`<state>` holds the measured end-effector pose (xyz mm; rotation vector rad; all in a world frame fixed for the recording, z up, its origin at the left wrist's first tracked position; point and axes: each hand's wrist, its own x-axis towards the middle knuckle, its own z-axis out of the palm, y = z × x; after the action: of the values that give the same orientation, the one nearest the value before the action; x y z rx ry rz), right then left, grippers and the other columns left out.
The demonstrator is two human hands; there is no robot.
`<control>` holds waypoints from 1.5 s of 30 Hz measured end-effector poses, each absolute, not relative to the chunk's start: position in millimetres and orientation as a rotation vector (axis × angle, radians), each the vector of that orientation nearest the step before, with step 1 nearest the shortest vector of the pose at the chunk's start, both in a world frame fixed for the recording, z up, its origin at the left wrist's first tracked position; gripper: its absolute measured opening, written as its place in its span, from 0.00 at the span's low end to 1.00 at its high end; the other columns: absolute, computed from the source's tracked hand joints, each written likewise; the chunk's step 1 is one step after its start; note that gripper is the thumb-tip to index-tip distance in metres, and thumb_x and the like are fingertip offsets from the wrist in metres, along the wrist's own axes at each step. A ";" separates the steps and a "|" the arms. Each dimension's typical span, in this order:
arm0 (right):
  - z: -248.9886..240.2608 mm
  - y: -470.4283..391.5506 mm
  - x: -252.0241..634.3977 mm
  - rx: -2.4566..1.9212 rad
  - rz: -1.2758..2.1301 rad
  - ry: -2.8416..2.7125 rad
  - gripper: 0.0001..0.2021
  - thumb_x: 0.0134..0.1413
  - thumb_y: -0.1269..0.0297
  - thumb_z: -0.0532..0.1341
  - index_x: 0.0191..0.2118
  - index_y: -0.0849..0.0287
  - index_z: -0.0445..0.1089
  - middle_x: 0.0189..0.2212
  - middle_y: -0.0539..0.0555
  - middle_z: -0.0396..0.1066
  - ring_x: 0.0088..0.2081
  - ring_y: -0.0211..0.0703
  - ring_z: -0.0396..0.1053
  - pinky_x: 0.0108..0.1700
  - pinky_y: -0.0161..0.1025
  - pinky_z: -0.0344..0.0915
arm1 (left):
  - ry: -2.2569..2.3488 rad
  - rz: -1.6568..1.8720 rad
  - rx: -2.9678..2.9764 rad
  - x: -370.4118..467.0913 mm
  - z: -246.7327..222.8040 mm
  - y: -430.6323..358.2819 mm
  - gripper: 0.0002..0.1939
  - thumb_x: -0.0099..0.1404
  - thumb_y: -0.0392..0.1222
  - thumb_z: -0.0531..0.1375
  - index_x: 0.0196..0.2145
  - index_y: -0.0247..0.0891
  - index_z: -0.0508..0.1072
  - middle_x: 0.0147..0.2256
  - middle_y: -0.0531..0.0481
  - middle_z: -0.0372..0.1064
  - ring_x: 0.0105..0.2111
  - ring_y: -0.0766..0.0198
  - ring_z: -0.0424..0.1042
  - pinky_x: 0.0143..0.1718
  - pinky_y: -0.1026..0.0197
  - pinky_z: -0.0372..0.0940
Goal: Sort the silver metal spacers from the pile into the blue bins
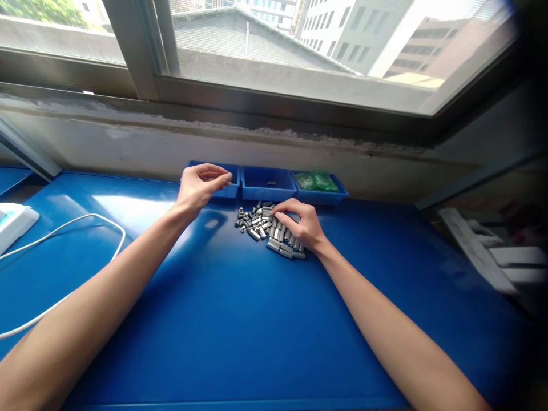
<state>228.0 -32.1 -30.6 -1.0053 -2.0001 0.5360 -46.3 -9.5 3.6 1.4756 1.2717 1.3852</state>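
Note:
My left hand (202,185) is raised at the left blue bin (214,164), its thumb and index finger pinched on a small grey metal piece (230,176). The fingertips hide most of that piece. Over the pile of metal pieces, my right hand (302,221) has its thumb and index finger close together, at the pile's upper edge; whether a piece is between them I cannot make out. The pile (254,233) holds many short metal cylinders and long hex-shaped pieces, the longer ones (286,253) lying roughly in rows beneath my right hand.
The middle blue bin (268,176) has a small dark piece in it. Green plastic packets (317,181) lie in the right bin (338,193). A white cable (122,234) loops across the blue table (240,331) from a white device (17,224). Behind stand a wall and window.

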 end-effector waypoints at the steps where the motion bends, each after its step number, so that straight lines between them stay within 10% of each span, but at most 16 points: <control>1: -30.2 -32.3 227.8 -1.003 0.537 -2.000 0.07 0.58 0.63 0.63 0.33 0.55 0.79 0.34 0.54 0.80 0.39 0.50 0.75 0.45 0.48 0.69 | 1.289 1.428 1.475 -47.6 3.6 -8.7 0.20 0.55 0.53 0.72 0.36 0.34 0.79 0.33 0.44 0.80 0.36 0.58 0.79 0.42 0.58 0.73; 18: -32.9 -31.2 228.2 -1.009 0.529 -2.002 0.07 0.58 0.65 0.63 0.32 0.55 0.79 0.34 0.54 0.80 0.39 0.49 0.75 0.45 0.46 0.69 | 0.803 0.384 2.445 -44.6 4.4 -17.5 0.10 0.60 0.45 0.69 0.36 0.37 0.83 0.30 0.50 0.77 0.28 0.67 0.72 0.30 0.67 0.62; 45: -31.4 -32.0 227.5 -1.009 0.507 -2.026 0.07 0.58 0.64 0.63 0.32 0.55 0.78 0.34 0.54 0.80 0.38 0.49 0.75 0.45 0.47 0.69 | 0.836 0.850 1.052 -35.5 -0.5 -19.2 0.17 0.53 0.43 0.76 0.36 0.31 0.82 0.34 0.43 0.77 0.33 0.69 0.75 0.42 0.66 0.68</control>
<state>227.5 -32.0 -31.4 -1.0086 -2.0257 0.5072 -35.5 -19.2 -0.5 1.0523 0.8362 0.8503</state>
